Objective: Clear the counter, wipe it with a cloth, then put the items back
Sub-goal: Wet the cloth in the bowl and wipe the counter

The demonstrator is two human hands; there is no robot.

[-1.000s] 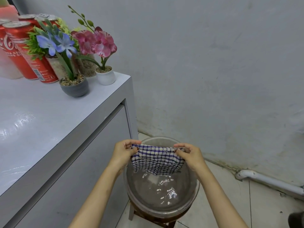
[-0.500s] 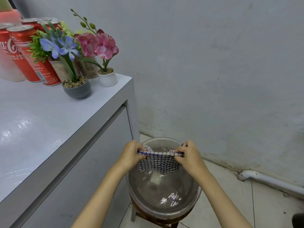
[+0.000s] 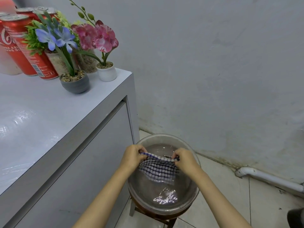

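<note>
Beside the tabletop (image 3: 41,116), low over a round clear basin (image 3: 164,137) of water, the head view shows the cloth (image 3: 158,170): white with a dark blue check, its top edge bunched and pulled taut between the two hands. The left hand (image 3: 132,156) pinches one end of that edge with curled fingers, and the right hand (image 3: 184,159) grips the other. The rest of the cloth hangs down and dips into the water. The basin sits on a stool (image 3: 148,213). At the tabletop's far end stand red cans (image 3: 19,46), a grey flower pot (image 3: 75,83) and a white flower pot (image 3: 107,74).
</note>
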